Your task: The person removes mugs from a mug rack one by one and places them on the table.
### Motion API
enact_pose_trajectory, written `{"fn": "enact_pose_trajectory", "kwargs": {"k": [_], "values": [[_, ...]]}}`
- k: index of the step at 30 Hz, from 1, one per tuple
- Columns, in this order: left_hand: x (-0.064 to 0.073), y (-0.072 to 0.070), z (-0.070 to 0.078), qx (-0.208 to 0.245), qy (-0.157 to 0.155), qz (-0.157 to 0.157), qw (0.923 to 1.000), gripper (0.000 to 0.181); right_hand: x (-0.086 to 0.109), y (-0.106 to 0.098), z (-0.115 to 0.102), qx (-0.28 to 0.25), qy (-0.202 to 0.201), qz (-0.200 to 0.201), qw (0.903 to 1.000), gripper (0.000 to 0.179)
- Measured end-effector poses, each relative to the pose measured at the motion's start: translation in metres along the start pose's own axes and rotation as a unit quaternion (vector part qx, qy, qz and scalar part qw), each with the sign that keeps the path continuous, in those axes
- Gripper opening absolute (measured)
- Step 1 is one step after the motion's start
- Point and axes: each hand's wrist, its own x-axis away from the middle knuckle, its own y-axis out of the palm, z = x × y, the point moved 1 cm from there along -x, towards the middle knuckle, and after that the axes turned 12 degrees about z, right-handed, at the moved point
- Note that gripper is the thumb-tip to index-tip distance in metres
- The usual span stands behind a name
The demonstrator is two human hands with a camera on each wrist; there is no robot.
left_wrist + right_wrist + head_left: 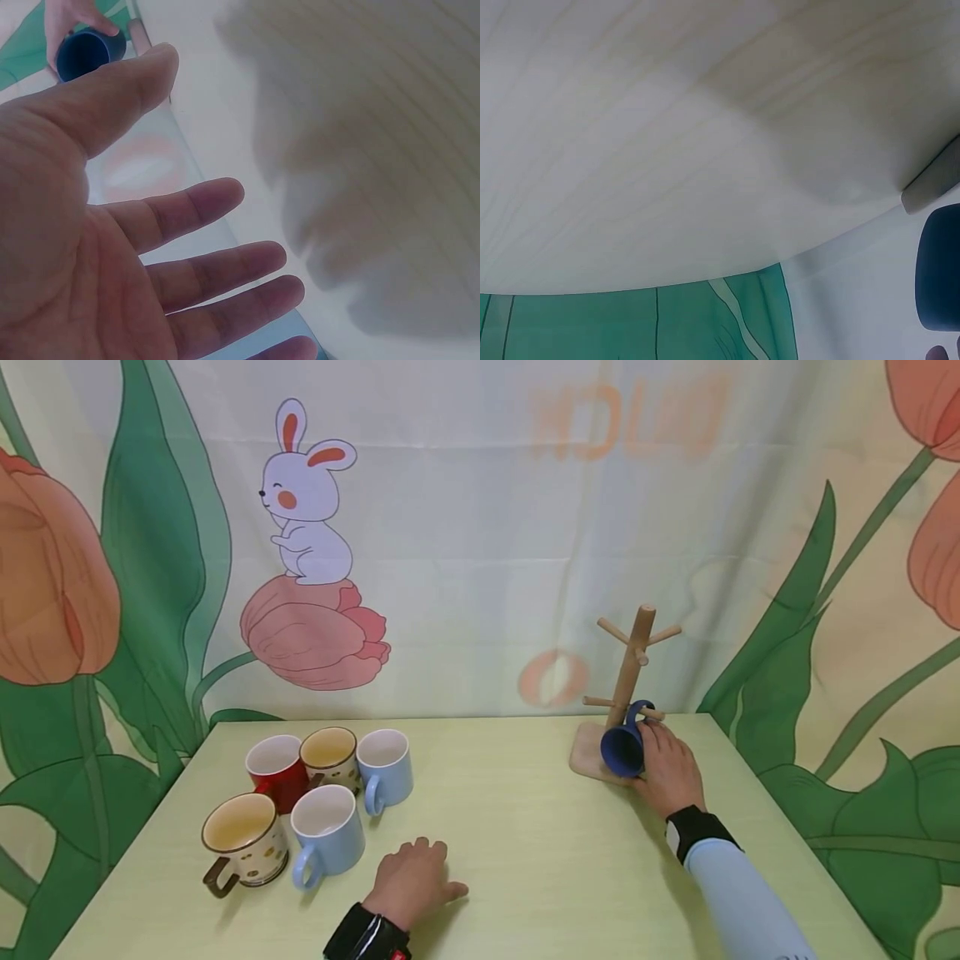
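At the right of the head view, my right hand [670,768] grips a dark blue mug [621,752] by its side. The mug is tilted with its mouth toward me, and its handle is up at a lower peg of the wooden mug tree [628,672]. I cannot tell whether the handle hangs on that peg. In the right wrist view only part of the blue mug [939,270] shows, beside the stand's base [934,184]. My left hand [414,881] is held over the table with fingers spread and nothing in it.
Several mugs stand grouped on the left of the table [510,827]: a red one [279,785], two light blue ones, the nearer [337,839] by my left hand, and two cream patterned ones, the nearer [258,856] at the front left. A printed curtain [465,568] hangs behind.
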Motion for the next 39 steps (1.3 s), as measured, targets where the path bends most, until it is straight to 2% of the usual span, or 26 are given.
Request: {"fn": "enact_pose_trajectory", "kwargs": {"k": [5,10,22,31,34,39], "values": [[0.000,-0.002,0.000,-0.004,0.003,-0.002,1.0000,0.050,-0.001,-0.001,-0.002,-0.004,-0.010,0.002,0.9999,0.100],[-0.001,-0.001,0.000,-0.002,0.001,-0.007,1.0000,0.050,-0.001,-0.001,-0.003,-0.020,-0.019,0.022,0.9994,0.101],[-0.001,0.001,0.003,0.005,0.011,0.000,0.9999,0.049,0.001,-0.005,-0.010,-0.053,0.015,0.079,0.9953,0.102],[-0.001,0.001,0.004,0.005,0.008,-0.009,0.9999,0.050,0.007,-0.018,-0.019,-0.090,0.084,0.080,0.9892,0.097],[-0.002,0.001,0.004,0.005,0.008,-0.012,0.9999,0.050,0.009,-0.026,-0.021,-0.113,0.124,0.077,0.9828,0.092],[-0.001,0.000,0.004,0.004,0.010,-0.012,0.9999,0.050,0.013,-0.040,-0.027,-0.133,0.205,0.072,0.9670,0.086]]}}
